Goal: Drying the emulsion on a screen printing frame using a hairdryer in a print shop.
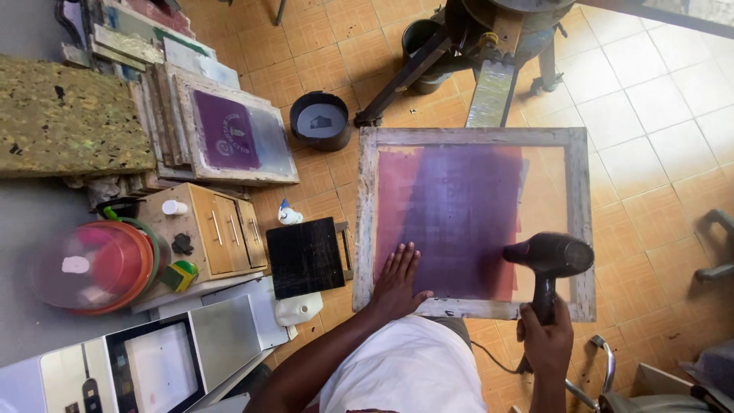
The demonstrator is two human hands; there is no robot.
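Right now the left hand [397, 279] lies flat, fingers spread, on the purple mesh of a wooden screen frame [365, 229] over the tiled floor [650, 99], while the right hand [546, 336] grips a black hair dryer [552, 260] above it.

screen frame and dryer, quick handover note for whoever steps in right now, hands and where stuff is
Left hand: flat on the mesh near the lower left of the wooden screen frame, steadying it.
Right hand: closed around the grip of the black hair dryer, nozzle pointing left across the purple-coated mesh.
Frame rests tilted over the tiled floor; its far edge meets the metal stand.
Done: the mesh carries a purple and reddish coat.
Left: whether the coat is dry cannot be told from this view.
Nearby: a stack of other screens and a small wooden drawer unit on the left.
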